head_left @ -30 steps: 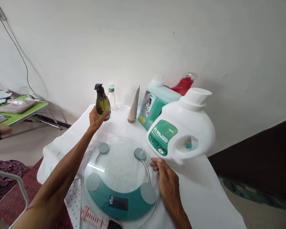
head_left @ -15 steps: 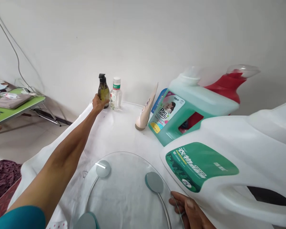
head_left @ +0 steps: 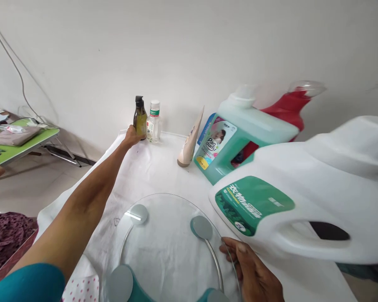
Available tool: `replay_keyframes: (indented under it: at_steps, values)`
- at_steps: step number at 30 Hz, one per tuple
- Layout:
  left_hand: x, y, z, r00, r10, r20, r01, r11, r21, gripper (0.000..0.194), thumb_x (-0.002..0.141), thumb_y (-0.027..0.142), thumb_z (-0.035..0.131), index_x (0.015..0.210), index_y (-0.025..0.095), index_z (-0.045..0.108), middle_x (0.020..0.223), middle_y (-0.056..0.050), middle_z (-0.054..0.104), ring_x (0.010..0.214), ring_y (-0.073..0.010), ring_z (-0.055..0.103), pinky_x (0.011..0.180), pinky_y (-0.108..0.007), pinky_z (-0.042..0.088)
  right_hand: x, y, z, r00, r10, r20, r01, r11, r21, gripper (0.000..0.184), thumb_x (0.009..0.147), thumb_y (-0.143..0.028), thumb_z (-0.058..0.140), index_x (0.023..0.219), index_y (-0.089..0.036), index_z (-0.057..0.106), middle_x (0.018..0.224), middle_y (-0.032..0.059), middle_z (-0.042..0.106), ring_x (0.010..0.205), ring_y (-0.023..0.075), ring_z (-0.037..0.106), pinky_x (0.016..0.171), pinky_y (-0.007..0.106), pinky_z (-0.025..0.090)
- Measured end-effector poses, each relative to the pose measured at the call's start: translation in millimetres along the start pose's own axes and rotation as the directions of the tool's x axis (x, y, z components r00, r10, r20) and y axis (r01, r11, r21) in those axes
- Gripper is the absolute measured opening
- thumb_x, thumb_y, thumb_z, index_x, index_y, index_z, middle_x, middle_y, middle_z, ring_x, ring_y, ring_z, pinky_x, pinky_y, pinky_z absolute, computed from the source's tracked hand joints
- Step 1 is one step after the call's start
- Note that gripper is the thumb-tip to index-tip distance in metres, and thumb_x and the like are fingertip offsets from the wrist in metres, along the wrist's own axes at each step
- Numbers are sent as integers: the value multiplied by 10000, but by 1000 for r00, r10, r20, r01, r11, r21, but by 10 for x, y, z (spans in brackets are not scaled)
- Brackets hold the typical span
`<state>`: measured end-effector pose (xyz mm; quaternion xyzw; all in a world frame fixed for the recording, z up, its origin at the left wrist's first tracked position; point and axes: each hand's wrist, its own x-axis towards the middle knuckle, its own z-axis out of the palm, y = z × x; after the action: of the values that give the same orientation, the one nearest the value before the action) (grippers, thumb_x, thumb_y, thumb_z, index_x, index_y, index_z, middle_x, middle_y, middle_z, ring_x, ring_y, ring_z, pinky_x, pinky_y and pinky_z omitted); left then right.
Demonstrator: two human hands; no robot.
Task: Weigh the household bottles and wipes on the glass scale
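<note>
Out at the table's far left corner, my left hand (head_left: 132,136) is wrapped round the lower part of a dark green pump bottle (head_left: 140,117) with a black pump top. The bottle stands upright close beside a clear bottle (head_left: 153,126) with a white cap. In front of me lies a round glass scale (head_left: 173,256) with grey-and-teal pads and curved metal rods. My right hand (head_left: 255,268) grips its right rim, with fingers at the glass edge.
A leaning beige tube (head_left: 190,142), a green detergent jug (head_left: 217,167), a red bottle (head_left: 286,105) and a large white jug (head_left: 302,172) line the right side. White cloth (head_left: 145,172) covers the table. A green folding table (head_left: 28,140) stands at left.
My left hand has moved the pump bottle slightly right, nearer the clear bottle. The view has shifted a little; my right hand stays at the scale's rim.
</note>
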<state>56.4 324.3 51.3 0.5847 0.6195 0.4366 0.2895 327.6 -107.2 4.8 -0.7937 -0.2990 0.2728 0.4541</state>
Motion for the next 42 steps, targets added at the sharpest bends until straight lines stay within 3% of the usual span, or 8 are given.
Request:
replay_keyframes:
  at_steps: [7, 13, 18, 21, 24, 32, 38, 42]
  values:
    - [-508, 335, -94, 977, 108, -182, -108, 994, 6, 714, 687, 106, 865, 1302, 171, 508, 1510, -255, 512, 1496, -414, 495, 1221, -542, 458, 45, 20, 4, 987, -135, 85, 131, 990, 54, 787, 904, -896, 467, 1025, -209, 832, 981, 123, 814, 921, 279, 717, 880, 388, 589]
    - [-1432, 784, 277, 813, 549, -194, -563, 827, -19, 581, 922, 445, 805, 1366, 229, 499, 1360, -163, 614, 1295, -335, 633, 1122, -509, 514, 6, -59, 33, 968, -229, 104, 222, 972, 81, 775, 926, -890, 413, 964, -212, 787, 916, 121, 799, 854, 276, 706, 842, 392, 556]
    - [-1798, 1185, 652, 922, 374, 103, -380, 924, 43, 569, 883, 517, 852, 1276, 196, 595, 1387, -186, 648, 1285, -321, 653, 1044, -432, 528, 4, -65, 46, 948, -302, 106, 287, 949, 134, 754, 948, -879, 392, 907, -218, 753, 889, 123, 794, 840, 279, 717, 844, 394, 536]
    - [-1754, 1329, 751, 955, 279, 103, -291, 947, 135, 228, 955, 392, 763, 994, 216, 623, 1177, -138, 734, 1177, -309, 694, 977, -405, 521, 16, -58, 76, 939, -330, 98, 312, 936, 165, 725, 956, -867, 399, 870, -230, 734, 856, 107, 785, 824, 272, 706, 847, 392, 525]
    - [-1705, 1388, 748, 966, 256, 39, -259, 950, 173, 196, 987, 249, 632, 810, 236, 549, 1040, -116, 753, 1119, -310, 706, 952, -409, 506, 36, -45, 105, 936, -343, 82, 323, 927, 190, 705, 963, -857, 393, 840, -241, 714, 818, 90, 776, 812, 268, 704, 833, 387, 520]
    - [-1980, 1372, 34, 952, 302, -50, -302, 953, 9, 143, 922, 313, 593, 901, 204, 683, 1018, -81, 796, 942, -247, 740, 793, -342, 600, 48, -59, 112, 921, -382, 70, 367, 915, 167, 739, 973, -861, 323, 838, -246, 711, 813, 92, 790, 806, 270, 733, 843, 394, 532]
    - [-2697, 1235, -851, 890, 440, 122, -397, 877, -270, 373, 847, 541, 739, 961, 189, 790, 972, -62, 829, 900, -268, 777, 779, -380, 669, 40, -78, 109, 915, -396, 70, 383, 911, 151, 763, 942, -888, 316, 811, -244, 704, 793, 97, 782, 763, 269, 713, 823, 405, 524]
    - [-3178, 1107, -1094, 861, 429, 271, -347, 888, -302, 421, 878, 598, 762, 965, 190, 817, 967, -72, 842, 892, -269, 778, 798, -387, 658, 28, -68, 113, 918, -389, 80, 377, 917, 134, 738, 930, -880, 347, 815, -242, 700, 829, 100, 790, 798, 265, 714, 849, 402, 523]
